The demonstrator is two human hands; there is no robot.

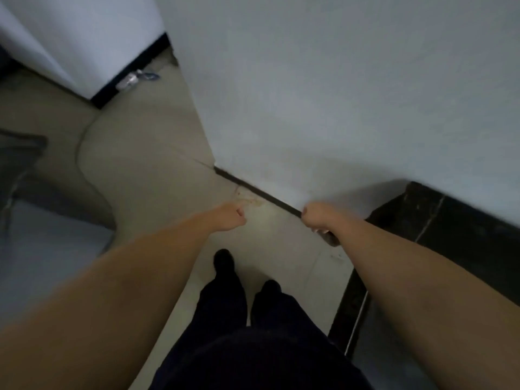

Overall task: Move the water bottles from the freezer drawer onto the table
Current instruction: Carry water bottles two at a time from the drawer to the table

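A large white appliance front [337, 94] fills the upper right of the blurred view, with a dark strip along its bottom edge. My right hand [318, 219] is curled around that lower edge, fingers tucked under it. My left hand [230, 218] hangs as a closed fist just left of the edge, over the floor, holding nothing. No drawer interior and no table shows. A crumpled clear plastic bottle [135, 78] with a blue label lies on the floor at the far wall's black skirting.
Beige tiled floor [146, 170] runs between the appliance and a white wall [84, 38] at the upper left. A black ledge [439, 220] stands at the right. A dark grey object [19, 164] sits at the left. My dark-trousered legs and shoes [225, 266] are below.
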